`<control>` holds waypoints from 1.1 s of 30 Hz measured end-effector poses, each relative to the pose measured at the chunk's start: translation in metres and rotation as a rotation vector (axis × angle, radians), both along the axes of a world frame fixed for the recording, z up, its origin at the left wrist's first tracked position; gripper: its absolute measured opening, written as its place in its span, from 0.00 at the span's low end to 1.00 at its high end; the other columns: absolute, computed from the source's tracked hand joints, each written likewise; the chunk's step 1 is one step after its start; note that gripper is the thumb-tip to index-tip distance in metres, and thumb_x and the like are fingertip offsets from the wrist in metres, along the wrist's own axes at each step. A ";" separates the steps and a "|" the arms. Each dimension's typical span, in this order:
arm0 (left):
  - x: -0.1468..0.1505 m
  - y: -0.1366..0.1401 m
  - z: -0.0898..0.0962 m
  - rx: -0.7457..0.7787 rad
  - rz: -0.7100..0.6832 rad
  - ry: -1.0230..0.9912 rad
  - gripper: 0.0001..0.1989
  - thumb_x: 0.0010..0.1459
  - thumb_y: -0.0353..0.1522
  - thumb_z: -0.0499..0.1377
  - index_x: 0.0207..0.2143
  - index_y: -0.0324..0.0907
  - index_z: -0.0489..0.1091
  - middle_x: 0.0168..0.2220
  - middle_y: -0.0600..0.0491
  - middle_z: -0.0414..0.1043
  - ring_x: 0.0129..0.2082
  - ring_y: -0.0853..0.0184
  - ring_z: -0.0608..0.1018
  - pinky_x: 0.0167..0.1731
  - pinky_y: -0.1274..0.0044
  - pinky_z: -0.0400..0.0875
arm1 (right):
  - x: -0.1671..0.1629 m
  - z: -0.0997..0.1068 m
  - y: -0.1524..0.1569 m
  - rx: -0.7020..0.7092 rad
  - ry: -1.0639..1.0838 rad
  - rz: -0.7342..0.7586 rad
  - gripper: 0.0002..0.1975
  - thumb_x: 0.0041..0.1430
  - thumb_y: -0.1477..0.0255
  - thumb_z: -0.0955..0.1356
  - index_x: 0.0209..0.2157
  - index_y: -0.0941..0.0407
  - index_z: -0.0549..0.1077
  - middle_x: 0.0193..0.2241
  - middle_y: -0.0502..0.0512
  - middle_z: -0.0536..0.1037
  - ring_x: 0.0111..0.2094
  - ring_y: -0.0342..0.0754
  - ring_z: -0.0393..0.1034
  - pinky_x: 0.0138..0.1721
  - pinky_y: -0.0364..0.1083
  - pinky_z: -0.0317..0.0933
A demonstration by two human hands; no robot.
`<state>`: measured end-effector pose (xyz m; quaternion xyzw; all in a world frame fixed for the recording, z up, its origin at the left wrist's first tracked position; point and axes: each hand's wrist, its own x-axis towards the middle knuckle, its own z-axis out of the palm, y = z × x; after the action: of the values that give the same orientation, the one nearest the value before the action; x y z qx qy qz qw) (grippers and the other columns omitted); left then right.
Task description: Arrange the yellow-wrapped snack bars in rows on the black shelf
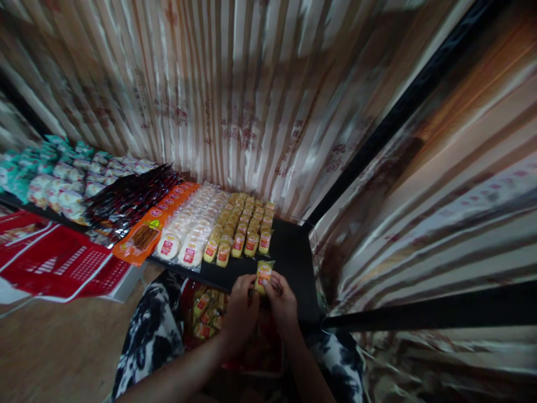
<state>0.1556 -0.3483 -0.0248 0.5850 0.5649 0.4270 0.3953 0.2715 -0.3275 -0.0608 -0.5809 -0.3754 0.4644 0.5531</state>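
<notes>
Bare forearms lie nearest; left hand and right hand together pinch one yellow packet, near rows of similar packets on black shelf.

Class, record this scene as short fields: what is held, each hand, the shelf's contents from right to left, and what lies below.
Held item: one small yellow packet, upright
Right hand: gripping the packet, thumb across its front
Left hand: fingers at the packet's left edge; grip partly hidden
Black shelf: yellow rows, white round packs, orange packet, dark packets, white-and-green packets
Below: red container holding loose yellow packets
</notes>
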 end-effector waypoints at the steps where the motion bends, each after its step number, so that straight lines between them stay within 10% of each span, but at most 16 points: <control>1: 0.003 0.004 0.000 0.000 -0.021 -0.001 0.18 0.52 0.24 0.48 0.45 0.39 0.67 0.47 0.47 0.68 0.48 0.65 0.70 0.53 0.70 0.63 | 0.001 -0.002 0.005 -0.002 -0.033 -0.033 0.20 0.43 0.62 0.71 0.38 0.56 0.70 0.36 0.56 0.78 0.38 0.49 0.73 0.43 0.49 0.66; 33: 0.031 0.059 -0.012 -0.031 -0.059 0.140 0.20 0.57 0.26 0.45 0.50 0.38 0.67 0.56 0.46 0.64 0.57 0.65 0.64 0.59 0.67 0.56 | 0.016 -0.036 0.074 0.150 -0.335 -0.082 0.18 0.51 0.63 0.65 0.43 0.55 0.70 0.41 0.57 0.72 0.39 0.47 0.71 0.42 0.47 0.67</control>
<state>0.1863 -0.2890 -0.0365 0.6237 0.5802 0.3644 0.3763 0.2872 -0.2531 -0.0972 -0.6222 -0.4719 0.3090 0.5429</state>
